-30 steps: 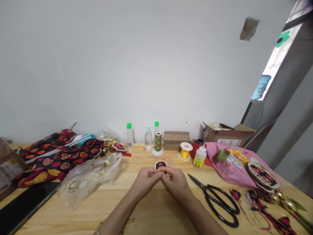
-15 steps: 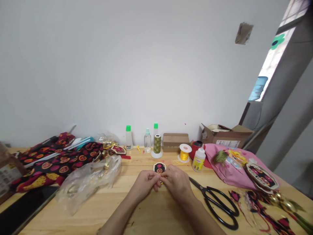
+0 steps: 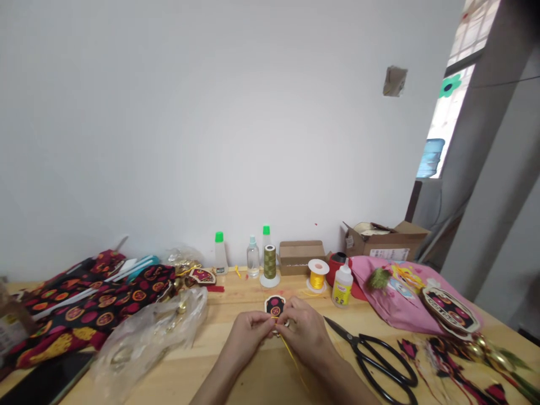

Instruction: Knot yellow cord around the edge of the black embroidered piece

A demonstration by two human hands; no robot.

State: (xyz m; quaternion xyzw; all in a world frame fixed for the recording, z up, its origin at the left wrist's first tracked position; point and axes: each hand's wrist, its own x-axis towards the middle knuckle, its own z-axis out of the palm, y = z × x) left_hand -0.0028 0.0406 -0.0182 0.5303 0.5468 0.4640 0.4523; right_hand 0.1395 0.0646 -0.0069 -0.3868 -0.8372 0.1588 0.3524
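Note:
My left hand (image 3: pixel 252 333) and my right hand (image 3: pixel 306 329) meet fingertip to fingertip over the wooden table, both closed in a pinch. Between them runs a thin yellow cord (image 3: pixel 291 354), its loose end trailing down toward me past my right hand. Just beyond the fingertips lies a small dark plaque with a pale edge and a round red pattern (image 3: pixel 275 305); its near part is covered by my fingers. Black-handled scissors (image 3: pixel 358 343) rest to the right of my right hand, blades pointing up and left.
Behind stand a spool of yellow cord (image 3: pixel 318 275), an olive thread cone (image 3: pixel 270 263), a glue bottle (image 3: pixel 342 286) and clear bottles (image 3: pixel 253 259). Patterned fabric (image 3: pixel 105 298) and a plastic bag (image 3: pixel 156 332) lie left. A pink bag (image 3: pixel 392 304) and fabric scraps (image 3: pixel 451 365) lie right.
The view has tilted up and shifted slightly. My hands stay pinched together, and a length of yellow cord now shows hanging below my right hand.

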